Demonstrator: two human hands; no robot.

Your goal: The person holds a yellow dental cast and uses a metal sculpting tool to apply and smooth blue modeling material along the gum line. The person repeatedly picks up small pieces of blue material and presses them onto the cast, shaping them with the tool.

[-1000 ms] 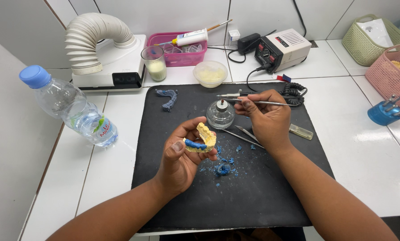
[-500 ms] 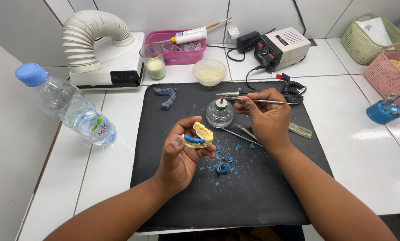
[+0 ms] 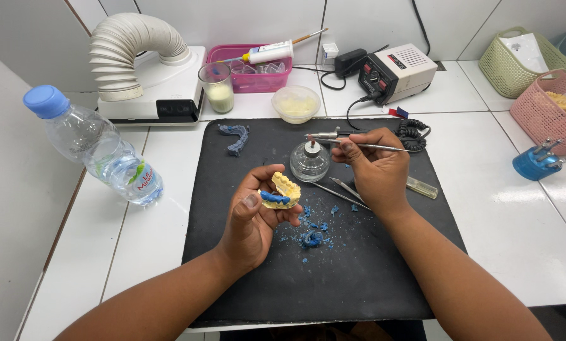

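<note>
White tiled worktop [image 3: 138, 252] runs under everything, with a black mat [image 3: 359, 271] laid across the middle where I work. Far out past my left hand lies a clear water bottle [image 3: 96, 148] with a blue cap, and beyond it, at the back, sits a white box with a ribbed suction hose [image 3: 128, 47]. My left hand [image 3: 254, 218] rests palm up on the mat, fingers curled around a yellow dental cast [image 3: 283, 191] that carries a strip of blue wax; the thumb lies alongside it. Ahead of that hand, a separate blue wax piece [image 3: 234, 136] lies on the mat, with a glass cup [image 3: 216, 87] and a pink tray [image 3: 251, 66] further back. Blue wax crumbs [image 3: 311, 233] are scattered between my two hands. Just in front of them stands a small glass spirit lamp [image 3: 309, 161]. My right hand [image 3: 374, 170] is pinched shut on a thin metal instrument [image 3: 359, 144], held level with its tip at the lamp's wick. Two more metal tools [image 3: 340, 188] lie on the mat beside that hand. Beyond it sits a white control box [image 3: 397, 72], and far to the right are a pink basket [image 3: 545, 110] and a blue holder [image 3: 535, 161].
</note>
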